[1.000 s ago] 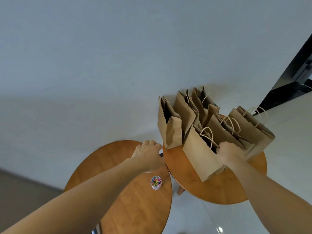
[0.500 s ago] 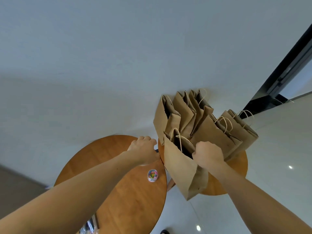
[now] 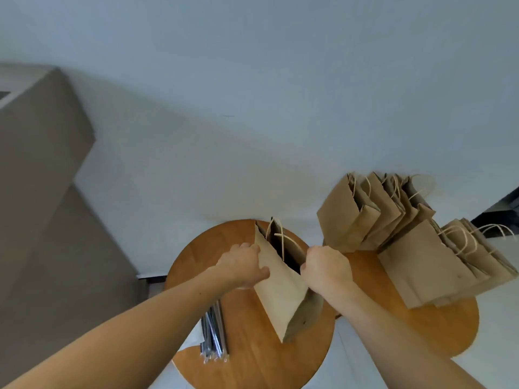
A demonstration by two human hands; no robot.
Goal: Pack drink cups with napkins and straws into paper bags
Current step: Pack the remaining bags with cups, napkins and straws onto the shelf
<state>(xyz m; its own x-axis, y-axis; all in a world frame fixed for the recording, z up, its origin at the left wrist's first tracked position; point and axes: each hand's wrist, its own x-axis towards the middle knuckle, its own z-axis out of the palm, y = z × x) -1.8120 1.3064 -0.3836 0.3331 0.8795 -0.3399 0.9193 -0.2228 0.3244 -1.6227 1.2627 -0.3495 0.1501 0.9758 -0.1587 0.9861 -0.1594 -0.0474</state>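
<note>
Paper bag (image 3: pixel 280 299) held open over the round wooden surface (image 3: pixel 252 360).
We gripped its mouth from both sides: left hand (image 3: pixel 243 265) with fingers clamped on the left wall, right hand (image 3: pixel 325 269) with fingers curled over the right rim. Straws (image 3: pixel 214 335) lay near its base; more bags (image 3: pixel 365 217) stood on the neighbouring surface (image 3: pixel 421 327).

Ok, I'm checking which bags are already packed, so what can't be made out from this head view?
All in the head view:
- Inside of the bag gripped by the left hand and right hand: dark, screened by its own walls.
- Contents of the row of bags: only their outsides show.
- Far ends of the straws: under the left forearm.
- White sheet beside them: mostly covered; napkin or not, unclear.
</note>
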